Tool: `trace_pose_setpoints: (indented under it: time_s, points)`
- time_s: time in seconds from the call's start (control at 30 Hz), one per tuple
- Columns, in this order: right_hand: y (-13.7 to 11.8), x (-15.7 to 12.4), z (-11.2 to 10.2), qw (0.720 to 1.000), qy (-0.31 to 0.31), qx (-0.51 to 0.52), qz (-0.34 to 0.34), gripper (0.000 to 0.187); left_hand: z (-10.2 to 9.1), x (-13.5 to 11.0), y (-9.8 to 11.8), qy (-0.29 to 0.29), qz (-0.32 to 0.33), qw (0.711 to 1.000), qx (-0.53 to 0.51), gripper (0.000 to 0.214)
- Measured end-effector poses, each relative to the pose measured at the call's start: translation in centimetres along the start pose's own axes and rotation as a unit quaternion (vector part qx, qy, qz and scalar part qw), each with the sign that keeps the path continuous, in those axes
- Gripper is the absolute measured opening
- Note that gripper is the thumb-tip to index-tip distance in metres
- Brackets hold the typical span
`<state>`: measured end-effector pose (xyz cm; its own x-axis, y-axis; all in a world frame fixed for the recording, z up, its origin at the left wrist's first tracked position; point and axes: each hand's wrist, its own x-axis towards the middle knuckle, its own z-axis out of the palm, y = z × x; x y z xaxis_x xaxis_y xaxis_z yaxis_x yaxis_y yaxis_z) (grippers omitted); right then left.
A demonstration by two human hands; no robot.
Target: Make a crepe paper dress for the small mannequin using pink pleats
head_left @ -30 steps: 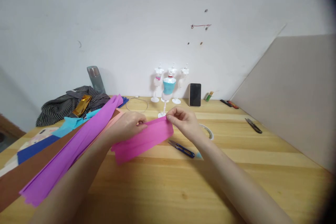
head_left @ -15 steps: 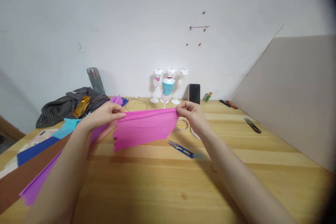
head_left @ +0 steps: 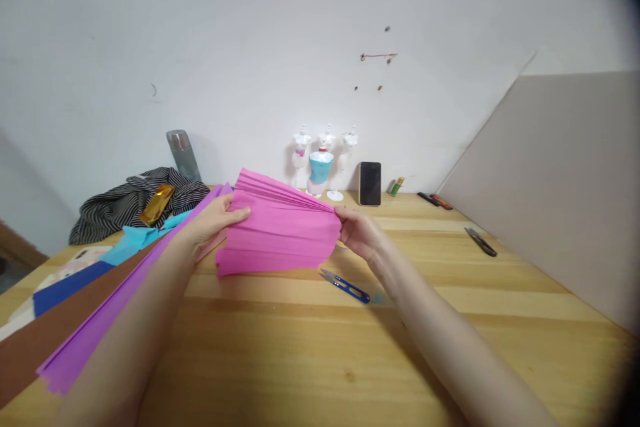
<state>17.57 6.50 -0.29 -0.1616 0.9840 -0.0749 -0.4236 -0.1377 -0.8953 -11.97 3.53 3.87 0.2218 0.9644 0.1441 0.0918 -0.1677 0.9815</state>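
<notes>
A sheet of pink crepe paper (head_left: 283,230) is stretched between both hands above the table. My left hand (head_left: 216,219) grips its left side, thumb on the front and the other fingers behind it. At the right end, my right hand (head_left: 357,230) pinches the paper, where its folds draw together. From there the pleats fan out towards the upper left. Just below the paper lies a pair of blue thread snips (head_left: 346,287), blades pointing left. Behind it stand small white mannequins, one with a turquoise wrap (head_left: 321,168).
Brown (head_left: 65,310), blue (head_left: 73,287) and purple paper strips (head_left: 107,320) cover the left side, near a striped cloth (head_left: 120,200) and a bottle (head_left: 183,155). A phone (head_left: 370,183) leans on the wall. Dark snips (head_left: 481,242) lie at the right.
The pink paper has opened out upward on its left side, showing fanned pleats. My left hand has moved slightly right and now grips lower on the sheet; my right hand still pinches the right end.
</notes>
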Motion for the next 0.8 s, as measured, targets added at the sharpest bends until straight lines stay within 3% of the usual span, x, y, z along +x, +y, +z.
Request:
trace_pose_setpoints:
  time_s: [0.1, 0.2, 0.4, 0.53, 0.7, 0.8]
  points:
    - [0.4, 0.4, -0.4, 0.998, -0.039, -0.032, 0.024, 0.013, 0.1, 0.0, -0.5, -0.022, -0.013, 0.996, -0.091, 0.048]
    - [0.7, 0.5, -0.5, 0.996, -0.068, -0.055, 0.017, 0.010, -0.7, 0.1, -0.4, -0.022, -0.039, 0.996, -0.072, 0.038]
    - [0.8, 0.4, -0.2, 0.997, -0.063, -0.040, 0.028, 0.006, -1.4, -0.1, 0.2, -0.069, -0.056, 0.996, -0.018, 0.031]
    - [0.8, 0.0, 0.3, 0.999, -0.030, -0.026, 0.027, 0.009, -1.8, 0.0, 0.3, -0.058, -0.031, 0.998, 0.005, 0.044]
    - [0.7, -1.2, 1.6, 0.999, -0.032, -0.027, 0.033, 0.023, -2.6, -0.2, 1.7, 0.039, 0.041, 0.988, 0.142, 0.068]
    - [0.8, -1.7, 2.2, 0.996, -0.054, -0.070, 0.028, 0.025, -1.6, -1.0, 2.9, 0.012, 0.048, 0.951, 0.306, 0.067]
